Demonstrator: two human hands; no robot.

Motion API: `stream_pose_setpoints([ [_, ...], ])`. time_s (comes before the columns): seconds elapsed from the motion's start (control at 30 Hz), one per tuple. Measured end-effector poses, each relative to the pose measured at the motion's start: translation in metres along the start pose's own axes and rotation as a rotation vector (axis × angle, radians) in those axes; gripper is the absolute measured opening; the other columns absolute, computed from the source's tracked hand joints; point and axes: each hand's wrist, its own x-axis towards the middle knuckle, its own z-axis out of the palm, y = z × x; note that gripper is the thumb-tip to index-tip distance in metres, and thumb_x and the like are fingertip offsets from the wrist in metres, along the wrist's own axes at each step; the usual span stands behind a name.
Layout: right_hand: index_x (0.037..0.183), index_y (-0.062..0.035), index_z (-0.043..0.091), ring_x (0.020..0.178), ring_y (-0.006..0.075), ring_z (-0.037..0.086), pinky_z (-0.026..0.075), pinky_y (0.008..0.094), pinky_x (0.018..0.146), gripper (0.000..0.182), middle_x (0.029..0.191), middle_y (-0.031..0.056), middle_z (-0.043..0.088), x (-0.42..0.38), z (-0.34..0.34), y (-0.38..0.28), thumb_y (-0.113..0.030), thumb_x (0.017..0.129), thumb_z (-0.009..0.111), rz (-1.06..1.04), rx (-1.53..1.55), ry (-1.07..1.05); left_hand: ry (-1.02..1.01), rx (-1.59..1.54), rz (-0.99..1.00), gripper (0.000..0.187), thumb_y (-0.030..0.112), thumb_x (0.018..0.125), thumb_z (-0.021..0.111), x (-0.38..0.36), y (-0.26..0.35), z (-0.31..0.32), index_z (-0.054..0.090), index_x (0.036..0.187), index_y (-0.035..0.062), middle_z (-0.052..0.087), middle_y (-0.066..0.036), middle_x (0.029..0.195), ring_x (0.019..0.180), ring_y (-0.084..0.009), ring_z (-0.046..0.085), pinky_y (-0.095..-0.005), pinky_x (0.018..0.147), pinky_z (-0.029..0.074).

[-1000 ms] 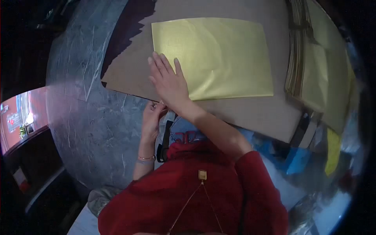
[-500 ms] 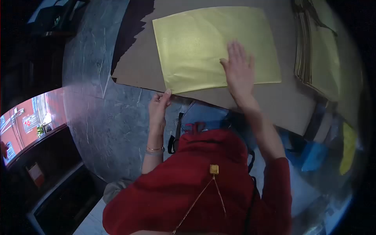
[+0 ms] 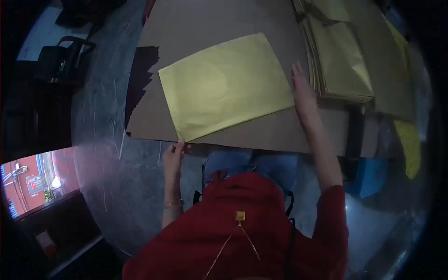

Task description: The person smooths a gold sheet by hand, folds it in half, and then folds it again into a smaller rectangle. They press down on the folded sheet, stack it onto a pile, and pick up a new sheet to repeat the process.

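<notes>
A yellow sheet of paper [image 3: 224, 88] lies at a slant on the brown cardboard-topped table [image 3: 200, 28], a few creases showing near its lower edge. My left hand [image 3: 175, 156] is at the table's near edge, thumb and fingers pinching the sheet's lower left corner. At the sheet's right edge is my right hand [image 3: 304, 95], open, fingers stretched forward and holding nothing. It lies between the sheet and a stack of folded yellow paper [image 3: 343, 65].
A dark torn patch [image 3: 140, 74] marks the cardboard's left side. Below the table's right end hang a blue item [image 3: 371, 177] and a yellow strip [image 3: 408, 149]. A dark chair-like object [image 3: 58, 60] stands at far left. A bright doorway [image 3: 42, 182] opens lower left.
My right hand has slid off the sheet's middle to its right edge. The sheet has turned, its right side now higher. My left hand keeps the corner; the camera view has shifted.
</notes>
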Motion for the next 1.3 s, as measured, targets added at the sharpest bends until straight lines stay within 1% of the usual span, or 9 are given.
stream_pose_setpoints([
  [0.2, 0.131, -0.0075, 0.045, 0.128, 0.0334, 0.038, 0.033, 0.0458, 0.104, 0.046, 0.143, 0.0166, 0.034, -0.055, -0.025, -0.093, -0.003, 0.086, 0.05, -0.326, 0.281, -0.093, 0.006, 0.22, 0.077, 0.031, 0.033, 0.089, 0.06, -0.01, 0.01, -0.001, 0.059, 0.081, 0.0023, 0.061, -0.004, 0.072, 0.061, -0.012, 0.055, -0.0257, 0.059, 0.042],
  [0.43, 0.134, -0.0149, 0.042, 0.131, 0.0282, 0.036, 0.025, 0.047, 0.108, 0.057, 0.141, 0.0131, 0.038, -0.088, 0.011, -0.164, -0.009, 0.08, 0.057, -0.472, 0.263, -0.116, -0.118, -0.363, 0.028, 0.026, 0.027, 0.089, 0.058, -0.048, 0.03, -0.002, 0.056, 0.077, 0.0037, 0.057, -0.005, 0.071, 0.065, -0.0111, 0.053, -0.0226, 0.063, 0.042],
  [0.63, 0.132, -0.0188, 0.046, 0.134, 0.0236, 0.033, 0.025, 0.0459, 0.11, 0.054, 0.142, 0.0063, 0.039, -0.063, -0.023, -0.086, -0.009, 0.08, 0.053, -0.778, 0.136, -0.298, -0.912, 0.271, 0.228, 0.019, 0.019, 0.085, 0.068, -0.084, 0.025, 0.006, 0.066, 0.094, 0.0026, 0.067, -0.008, 0.09, 0.079, -0.0172, 0.061, -0.0325, 0.069, 0.047],
  [0.77, 0.136, -0.0202, 0.042, 0.138, 0.0247, 0.025, 0.018, 0.0456, 0.113, 0.052, 0.148, 0.0042, 0.03, -0.047, -0.046, -0.04, -0.012, 0.085, 0.05, -0.656, -0.078, -0.528, -0.544, 0.942, 0.437, 0.022, 0.023, 0.084, 0.068, -0.063, 0.052, 0.004, 0.065, 0.091, 0.0022, 0.065, -0.011, 0.08, 0.072, -0.0153, 0.062, -0.031, 0.064, 0.047],
  [0.83, 0.137, -0.0196, 0.041, 0.138, 0.0247, 0.024, 0.017, 0.0456, 0.113, 0.052, 0.148, 0.0046, 0.028, -0.047, -0.054, -0.036, -0.017, 0.085, 0.051, -0.608, -0.083, -0.517, -0.473, 0.815, 0.324, 0.024, 0.025, 0.085, 0.066, -0.041, 0.073, -0.004, 0.063, 0.09, 0.0018, 0.064, -0.01, 0.078, 0.071, -0.0201, 0.063, -0.0324, 0.065, 0.048],
  [0.97, 0.14, -0.0178, 0.035, 0.139, 0.0243, 0.021, 0.015, 0.0445, 0.114, 0.059, 0.15, 0.0054, 0.025, -0.047, -0.054, -0.023, -0.029, 0.086, 0.053, -0.611, -0.198, -0.532, -0.274, 0.661, 1.045, 0.021, 0.019, 0.091, 0.057, 0.01, 0.109, 0.015, 0.061, 0.106, 0.0053, 0.063, -0.011, 0.107, 0.101, -0.0283, 0.06, -0.0368, 0.085, 0.047],
  [1.03, 0.141, -0.0176, 0.034, 0.139, 0.0243, 0.021, 0.015, 0.0441, 0.114, 0.059, 0.15, 0.0051, 0.025, -0.045, -0.054, -0.017, -0.029, 0.086, 0.052, -0.635, -0.205, -0.536, -0.447, 0.77, 1.208, 0.036, 0.021, 0.094, 0.05, 0.05, 0.118, 0.041, 0.049, 0.128, 0.009, 0.045, -0.012, 0.136, 0.129, -0.0271, 0.039, -0.0398, 0.106, 0.032],
  [1.17, 0.142, -0.0175, 0.033, 0.139, 0.0228, 0.021, 0.015, 0.0446, 0.114, 0.06, 0.15, 0.004, 0.025, -0.046, -0.047, -0.001, -0.03, 0.085, 0.051, -0.696, -0.185, -0.595, -0.75, 1.085, 1.308, 0.052, 0.038, 0.096, 0.037, 0.082, 0.123, 0.073, 0.032, 0.142, 0.0125, 0.027, -0.008, 0.149, 0.14, -0.0247, 0.018, -0.0438, 0.115, 0.01],
  [1.3, 0.142, -0.0175, 0.033, 0.138, 0.0217, 0.025, 0.016, 0.0459, 0.114, 0.059, 0.149, 0.0032, 0.028, -0.055, -0.077, -0.007, -0.024, 0.086, 0.05, -0.544, 0.019, -0.692, -0.95, 1.232, 1.262, 0.059, 0.047, 0.097, 0.026, 0.083, 0.108, 0.071, 0.026, 0.145, 0.0136, 0.022, -0.006, 0.151, 0.141, -0.0235, 0.014, -0.0444, 0.115, 0.007],
])
